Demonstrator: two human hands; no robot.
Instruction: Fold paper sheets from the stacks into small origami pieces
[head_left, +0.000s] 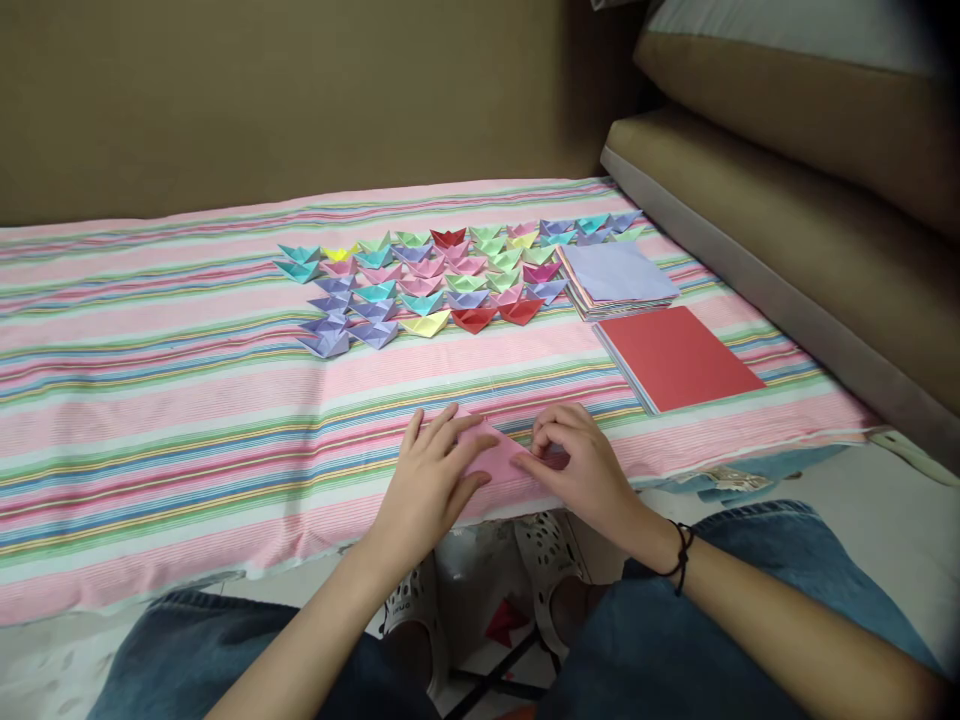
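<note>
A pink sheet of paper [496, 458], partly folded, lies at the near edge of the striped cloth [187, 400]. My left hand [431, 480] rests on its left side with fingers stretched flat over it. My right hand [581, 465] pinches the paper's right corner between thumb and fingers. A black band circles my right wrist.
Several folded paper boats [442, 275] in many colours sit in rows farther back. Two stacks of square paper lie to the right, one topped lilac [619, 275], one topped red [679, 355]. Brown cushions [787, 200] rise at the right. My knees and white shoes show below.
</note>
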